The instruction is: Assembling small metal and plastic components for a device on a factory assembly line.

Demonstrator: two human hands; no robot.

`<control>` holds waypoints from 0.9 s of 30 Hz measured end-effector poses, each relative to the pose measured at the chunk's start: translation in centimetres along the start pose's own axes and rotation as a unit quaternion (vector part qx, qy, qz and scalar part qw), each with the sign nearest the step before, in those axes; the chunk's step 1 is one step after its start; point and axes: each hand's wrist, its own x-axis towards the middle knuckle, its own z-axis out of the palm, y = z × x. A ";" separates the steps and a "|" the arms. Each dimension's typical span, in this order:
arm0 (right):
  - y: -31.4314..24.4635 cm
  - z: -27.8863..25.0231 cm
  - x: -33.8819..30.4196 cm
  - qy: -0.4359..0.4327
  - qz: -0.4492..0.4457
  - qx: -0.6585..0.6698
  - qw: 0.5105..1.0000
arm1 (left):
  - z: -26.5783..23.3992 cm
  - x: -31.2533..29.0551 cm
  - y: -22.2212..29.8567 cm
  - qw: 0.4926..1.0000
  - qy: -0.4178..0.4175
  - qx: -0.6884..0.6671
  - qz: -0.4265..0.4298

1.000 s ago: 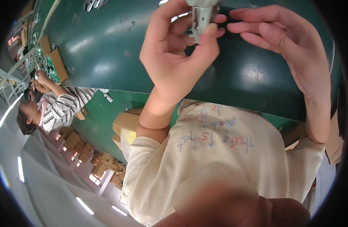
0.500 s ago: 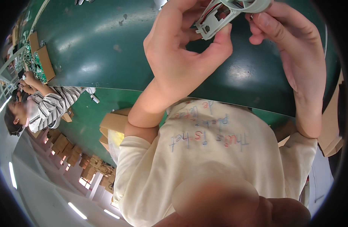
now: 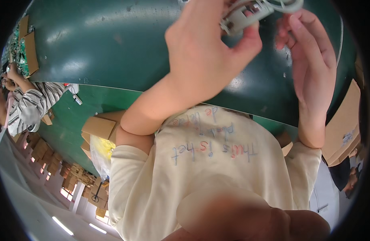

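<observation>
A pale grey-green plastic housing (image 3: 255, 18) with a hollow, slotted arm and a round ring is at the upper edge of the head view, slightly blurred and partly cut off. My left hand (image 3: 205, 50) is closed around its arm, with the thumb pressing from below. Just under the ring is my right hand (image 3: 313, 50), its thumb and index finger drawn together and the other fingers curled. Whatever may be between those fingertips is too small or hidden to make out.
Both hands are above a dark green table (image 3: 112, 48). At its far left stands an open cardboard box (image 3: 31, 54) with green circuit boards, where a co-worker in a striped shirt (image 3: 32, 106) sits. Cardboard boxes (image 3: 98, 126) are by my left elbow, and another carton (image 3: 343, 128) is at right.
The housing and my left hand have shifted up and right in the picture. My right hand has come down a little from the ring. The surroundings have slid left as the view turned.
</observation>
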 end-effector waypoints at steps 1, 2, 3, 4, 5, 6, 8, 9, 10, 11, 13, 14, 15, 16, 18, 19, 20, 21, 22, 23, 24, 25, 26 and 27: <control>-0.3 -0.6 0.0 0.028 -0.007 -0.080 0.996 | 0.1 0.2 -0.1 1.000 -0.007 -0.004 -0.004; -1.0 -0.3 -0.3 0.063 -0.033 -0.221 0.973 | 0.2 0.3 -0.3 1.000 -0.015 -0.010 -0.007; -1.8 -0.3 -0.8 0.059 -0.039 -0.342 0.937 | 0.2 0.5 -0.5 0.999 -0.025 -0.017 -0.010; -1.4 -0.1 0.0 0.019 -0.056 -0.436 0.898 | -0.5 0.2 -0.8 1.000 -0.013 0.013 -0.020; -2.5 -0.7 -0.6 0.020 -0.051 -0.528 0.848 | -0.5 0.5 -0.9 0.999 -0.031 -0.002 -0.021; -3.3 -1.5 -2.0 0.021 -0.030 -0.555 0.831 | -0.9 0.5 -0.3 0.998 -0.050 -0.019 -0.021; -3.7 -2.8 -4.0 0.029 -0.055 -0.592 0.804 | -1.1 0.6 0.6 0.997 -0.070 -0.035 -0.012; -3.7 -2.9 -5.2 0.039 -0.020 -0.587 0.809 | -0.6 0.7 0.5 0.996 -0.080 -0.043 -0.008; -3.8 -2.9 -6.6 0.048 0.015 -0.579 0.814 | -0.6 0.5 0.8 0.995 -0.083 -0.042 -0.032; -3.5 -3.0 -7.9 0.056 0.038 -0.571 0.818 | -0.6 0.4 1.0 0.994 -0.086 -0.042 -0.056; -2.3 -2.7 -9.7 0.103 0.065 -0.568 0.814 | -0.5 0.1 0.9 0.993 -0.102 -0.038 -0.037; -1.5 -2.8 -10.3 0.117 0.063 -0.563 0.816 | -0.7 -0.2 0.8 0.994 -0.102 -0.035 -0.035; -0.9 -2.8 -10.5 0.120 0.062 -0.564 0.815 | -0.8 -0.4 0.7 0.994 -0.100 -0.032 -0.033; -0.7 -2.5 -10.9 0.144 0.064 -0.563 0.811 | -0.7 -0.4 0.6 0.994 -0.104 -0.038 -0.019; -0.7 -2.2 -11.5 0.177 0.075 -0.569 0.800 | -0.8 -0.4 0.5 0.993 -0.109 -0.053 -0.016; -0.6 -2.1 -11.5 0.182 0.076 -0.569 0.798 | -0.9 -0.4 0.5 0.993 -0.103 -0.058 -0.014; -0.5 -1.9 -11.4 0.194 0.075 -0.555 0.805 | -0.9 -0.3 0.5 0.993 -0.103 -0.060 -0.019; -0.4 -1.7 -11.4 0.206 0.073 -0.540 0.813 | -0.9 -0.3 0.6 0.992 -0.105 -0.062 -0.017; -0.1 -1.6 -11.2 0.205 0.070 -0.539 0.814 | -1.0 -0.4 0.5 0.992 -0.098 -0.078 -0.029; 0.2 -1.5 -11.1 0.207 0.082 -0.535 0.815 | -1.0 -0.4 0.5 0.991 -0.091 -0.093 -0.041; 0.5 -1.5 -10.9 0.208 0.093 -0.530 0.817 | -1.0 -0.4 0.7 0.990 -0.098 -0.091 -0.047; 0.9 -1.5 -10.8 0.202 0.080 -0.533 0.818 | -1.2 -0.4 0.9 0.990 -0.099 -0.084 -0.052; 0.8 -1.4 -10.7 0.200 0.081 -0.533 0.818 | -1.4 -0.4 0.3 0.986 -0.107 -0.122 -0.045; 0.6 -1.5 -10.7 0.197 0.081 -0.533 0.819 | -1.3 -0.3 0.3 0.984 -0.127 -0.123 -0.020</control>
